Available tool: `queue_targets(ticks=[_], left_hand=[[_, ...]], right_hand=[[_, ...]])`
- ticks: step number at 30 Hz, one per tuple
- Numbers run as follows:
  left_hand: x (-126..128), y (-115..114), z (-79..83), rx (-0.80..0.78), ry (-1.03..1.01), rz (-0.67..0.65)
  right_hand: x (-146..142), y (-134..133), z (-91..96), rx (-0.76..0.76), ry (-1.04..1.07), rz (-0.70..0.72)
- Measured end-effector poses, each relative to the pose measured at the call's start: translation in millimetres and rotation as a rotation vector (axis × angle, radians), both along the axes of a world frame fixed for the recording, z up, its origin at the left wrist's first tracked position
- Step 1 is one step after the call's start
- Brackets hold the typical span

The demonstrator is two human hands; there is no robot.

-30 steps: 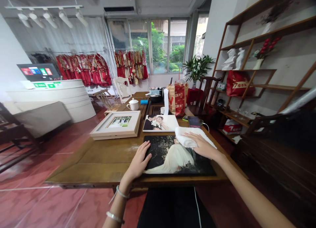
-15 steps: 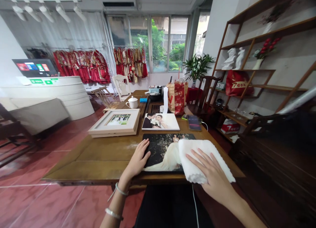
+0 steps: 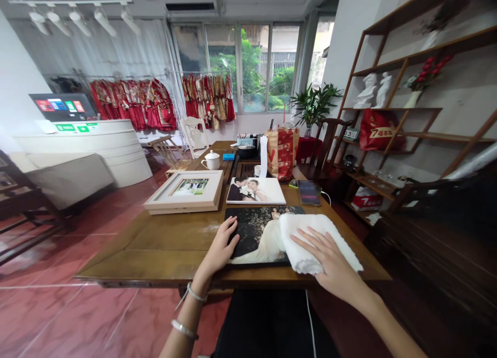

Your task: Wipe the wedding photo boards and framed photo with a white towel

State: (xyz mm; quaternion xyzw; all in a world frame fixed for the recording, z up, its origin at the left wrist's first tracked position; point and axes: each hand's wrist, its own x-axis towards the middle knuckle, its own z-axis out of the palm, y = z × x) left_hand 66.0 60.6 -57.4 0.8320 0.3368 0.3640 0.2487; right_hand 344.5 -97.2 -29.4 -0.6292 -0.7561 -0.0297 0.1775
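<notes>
We find the right hand lying flat on a folded white towel, fingers a little spread and not closed around the cloth; the hold is by contact from above. The left hand rests on the left edge of a dark wedding photo panel, thumb and fingers apart, gripping nothing. The panel lies flat on the wooden table, near the edge closest to the person, with the towel covering its right-hand part and hiding its right border.

On method, we judge that the towel should be kept flat under the whole palm, with light, even pressure and overlapping strokes, so that no fold drags across the printed face. We would have the left hand steady the panel at its border, fingertips off the picture, lest they mark the surface. Corners merit a separate pass.

Just beyond the panel we note a 2nd, lighter photo panel, with a white picture frame to its left and a phone to its right. Farther back stand a lidded white mug and a red-and-tan paper bag.
</notes>
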Motion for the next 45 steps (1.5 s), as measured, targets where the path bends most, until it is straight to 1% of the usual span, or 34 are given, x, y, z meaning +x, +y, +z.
queue_targets(ticks=[4,7,8,10,14,16,17,19,24,31,34,38,40,41,43,45], left_hand=[[-0.3,-4.0,4.9,-0.007,-0.001,-0.011],[-0.4,-8.7,10.3,-0.022,0.017,-0.011],[-0.4,-10.0,11.8,-0.023,0.026,-0.012],[-0.3,-11.8,13.9,-0.021,0.039,-0.019],[0.2,-12.3,15.6,-0.017,0.052,-0.029],[0.6,-12.3,16.1,-0.016,0.058,-0.021],[0.7,-12.4,16.4,-0.017,0.062,-0.013],[1.2,-12.9,17.0,-0.018,0.072,-0.001],[2.8,-14.2,18.5,-0.014,0.064,0.007],[2.8,-14.3,20.2,-0.037,0.057,-0.003],[2.5,-13.8,18.5,-0.045,0.064,0.001],[2.0,-13.9,15.4,-0.036,0.063,-0.01],[1.6,-13.6,13.8,-0.032,0.058,-0.011],[1.3,-13.2,13.0,-0.031,0.055,-0.011],[0.8,-11.7,11.4,-0.026,0.045,-0.016],[0.3,-9.8,10.5,-0.019,0.034,-0.022]], right_hand=[[-9.9,-14.5,1.6,-0.03,-0.008,0.052],[-12.0,-13.1,6.1,-0.07,0.005,0.054],[-11.1,-7.2,8.6,-0.084,0.012,0.053],[-7.6,13.7,14.9,-0.111,0.026,0.044],[-0.4,73.6,26.3,-0.131,0.041,-0.036],[0.5,96.9,27.8,-0.127,0.034,-0.065],[0.3,104.3,27.1,-0.126,0.03,-0.07],[-0.3,110.1,23.2,-0.111,0.021,-0.069],[0.9,100.9,13.4,-0.032,-0.008,-0.047],[-1.1,98.4,18.7,-0.039,0.006,-0.035],[-13.5,80.0,21.2,-0.068,0.023,0.038],[-37.3,33.6,21.1,-0.112,0.03,0.165],[-44.3,14.1,20.7,-0.125,0.036,0.175],[-45.2,8.4,20.6,-0.13,0.042,0.164],[-41.7,7.5,21.0,-0.138,0.056,0.123],[-33.1,20.2,22.5,-0.147,0.064,0.071]])
